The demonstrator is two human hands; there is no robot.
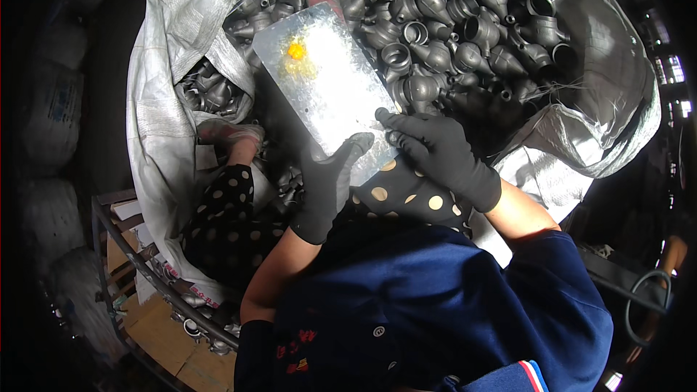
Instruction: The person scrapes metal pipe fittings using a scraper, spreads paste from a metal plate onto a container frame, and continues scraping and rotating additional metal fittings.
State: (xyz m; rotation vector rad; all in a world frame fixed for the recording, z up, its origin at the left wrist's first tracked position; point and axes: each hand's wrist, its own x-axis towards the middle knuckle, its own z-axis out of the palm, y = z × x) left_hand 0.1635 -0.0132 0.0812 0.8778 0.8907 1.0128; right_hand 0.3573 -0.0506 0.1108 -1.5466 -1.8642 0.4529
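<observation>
A pale rectangular board (319, 94), glaring in the sunlight and scuffed, lies tilted across my lap. An orange-yellow spot (295, 51) shows near its far left corner. My left hand (327, 178), in a dark grey glove, grips the near edge with its thumb on top; its other fingers are hidden underneath. My right hand (443, 149), gloved the same way, is at the board's right edge. Its fingers are curled and closed near the surface, and whatever they hold is too small or hidden to make out.
Many dark grey spouted fittings (435, 51) are heaped beyond the board inside a large white woven sack (163, 101). A metal rail (156, 272) and cardboard (160, 327) are at lower left. My sandalled foot (232, 134) rests among the fittings. A looped cable (642, 312) hangs at right.
</observation>
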